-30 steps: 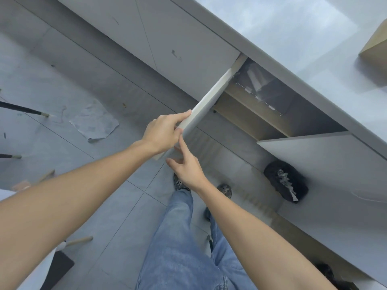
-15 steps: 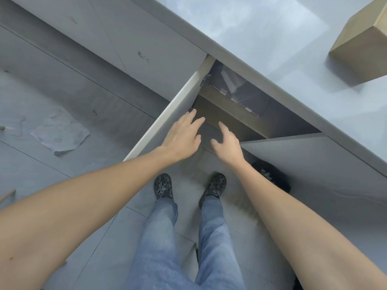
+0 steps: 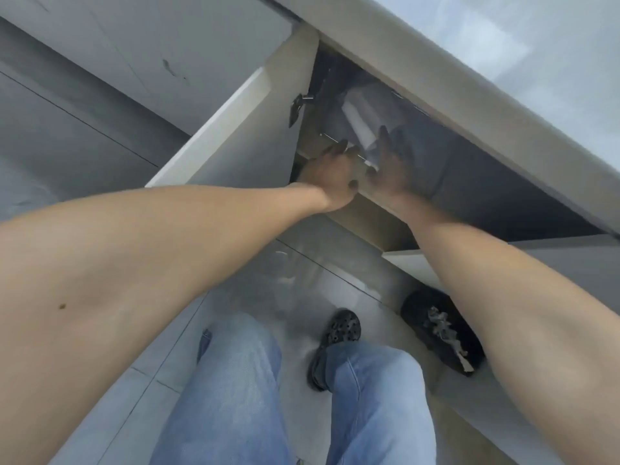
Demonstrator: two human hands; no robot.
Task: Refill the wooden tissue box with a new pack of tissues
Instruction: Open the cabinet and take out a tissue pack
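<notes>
Inside the open cabinet under the counter lies a bundle of tissue packs (image 3: 360,124) in clear plastic wrap, white and partly in shadow. My left hand (image 3: 330,177) reaches in at its left with fingers stretched toward the wrap. My right hand (image 3: 392,166) lies flat, fingers apart, against the bundle's right side. The bundle's near white end shows between the two hands. Whether either hand grips it is too dark and blurred to tell. The wooden tissue box is out of view.
The left cabinet door (image 3: 235,139) stands swung wide, its hinge (image 3: 300,105) showing. The right door (image 3: 536,260) is open under my right forearm. The grey countertop (image 3: 503,62) overhangs the opening. A black object (image 3: 439,327) lies on the floor by my feet.
Both hands left the door edge and went into the cabinet up to the tissue bundle. My head dropped lower and closer, and the wooden box on the counter slid out of view.
</notes>
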